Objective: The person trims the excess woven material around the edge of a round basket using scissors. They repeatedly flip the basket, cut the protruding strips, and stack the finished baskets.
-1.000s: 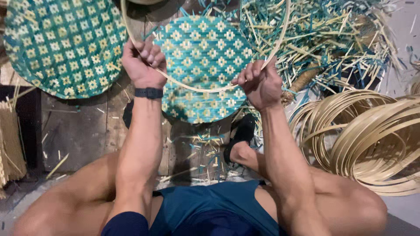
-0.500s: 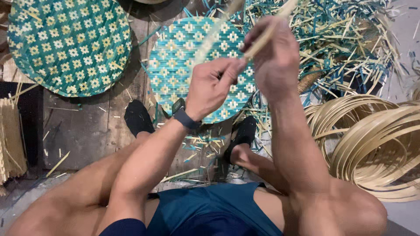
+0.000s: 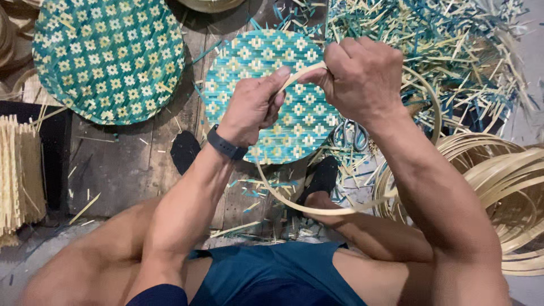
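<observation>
Where the strip's ends meet, the left hand (image 3: pixel 253 107) and right hand (image 3: pixel 358 76) both pinch the bamboo hoop (image 3: pixel 323 211) closed. Its loop curves down from the grip toward the lap (passing over scissors (image 3: pixel 350 134)). Beneath the grip lies a woven mat (image 3: pixel 249 56).

Matt woven-bamboo mat (image 3: pixel 272 102) (smooth cane hoop (image 3: pixel 340 208))

head camera, steeply downward, close above hands (image 3: pixel 306 90)
</observation>
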